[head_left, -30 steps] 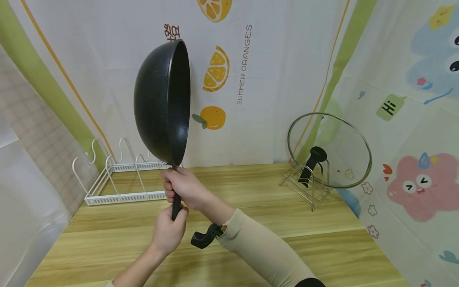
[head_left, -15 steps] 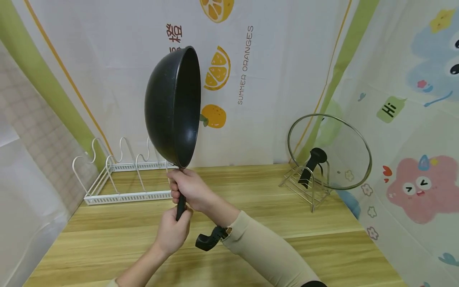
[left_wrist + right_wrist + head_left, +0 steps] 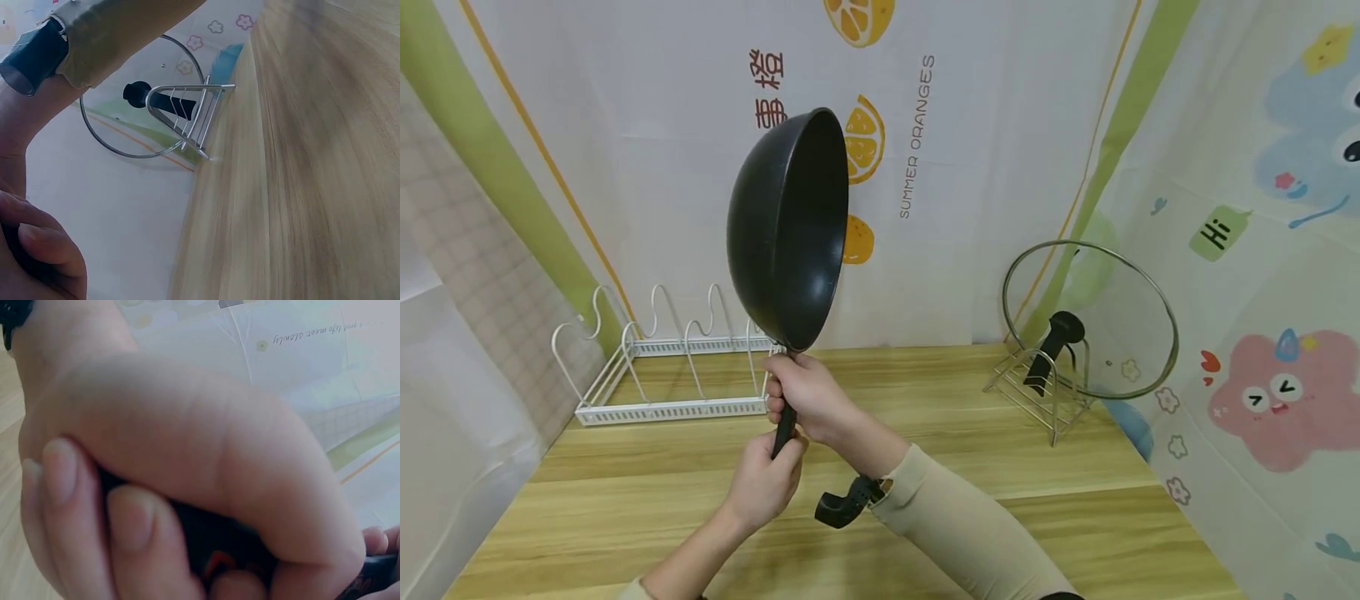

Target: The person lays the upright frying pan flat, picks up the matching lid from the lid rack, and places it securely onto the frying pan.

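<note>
A deep black wok is held up in the air, tilted on its side with its hollow facing right. My right hand grips the upper part of its black handle, just below the bowl. Lower down, my left hand wraps round the same handle, thumb lying along it. In the right wrist view, curled fingers close round the handle. The left wrist view catches only a bit of a gripping hand at its lower left edge.
A white wire rack stands at the back left, partly behind the wok and hands. A glass lid with a black knob leans in a small metal stand at the right. Printed curtains surround the wooden table.
Both hands have moved the wok to the right and slightly down, leaning it a little more to the right. The rack and the lid stay in place.
</note>
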The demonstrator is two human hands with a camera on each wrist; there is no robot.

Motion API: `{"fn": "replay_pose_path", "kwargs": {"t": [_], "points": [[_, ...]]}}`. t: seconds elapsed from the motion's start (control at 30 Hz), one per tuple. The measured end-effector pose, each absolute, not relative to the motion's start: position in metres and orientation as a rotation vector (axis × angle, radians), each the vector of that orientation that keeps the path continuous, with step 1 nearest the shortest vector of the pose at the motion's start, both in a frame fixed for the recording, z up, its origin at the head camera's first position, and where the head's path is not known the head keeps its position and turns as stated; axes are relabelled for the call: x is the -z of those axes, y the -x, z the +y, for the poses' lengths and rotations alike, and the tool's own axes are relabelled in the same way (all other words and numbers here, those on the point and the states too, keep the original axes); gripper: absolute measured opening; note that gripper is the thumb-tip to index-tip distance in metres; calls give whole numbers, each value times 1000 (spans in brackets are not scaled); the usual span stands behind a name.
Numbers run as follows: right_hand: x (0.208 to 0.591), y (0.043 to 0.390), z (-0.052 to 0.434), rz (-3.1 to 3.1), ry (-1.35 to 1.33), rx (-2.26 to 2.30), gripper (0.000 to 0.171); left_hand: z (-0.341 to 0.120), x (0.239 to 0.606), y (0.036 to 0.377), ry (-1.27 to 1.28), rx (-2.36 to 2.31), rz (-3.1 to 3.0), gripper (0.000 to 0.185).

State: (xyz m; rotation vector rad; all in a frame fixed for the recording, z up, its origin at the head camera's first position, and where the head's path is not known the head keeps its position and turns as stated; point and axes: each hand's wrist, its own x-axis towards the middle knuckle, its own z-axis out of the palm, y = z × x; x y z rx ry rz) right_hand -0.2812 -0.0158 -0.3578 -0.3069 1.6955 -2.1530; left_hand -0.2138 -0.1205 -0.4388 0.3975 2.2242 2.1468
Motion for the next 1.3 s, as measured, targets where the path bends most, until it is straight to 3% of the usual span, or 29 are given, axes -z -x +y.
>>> {"fn": "replay_pose_path", "kwargs": {"t": [0.5,0.73,1.0,1.3], "points": [[362,279,-6,1698,275,2166,25,-125,438,217,-659,-2055,2012,54],[365,278,-1,1642,257,2196,38,-129,430,213,-690,-2016,1838,52],[369,280,5,1589,210,2226,43,-134,431,215,-768,-2022,1565,39],[370,279,12,1488,273,2240,44,-132,431,216,-822,-2052,1296,38]]}}
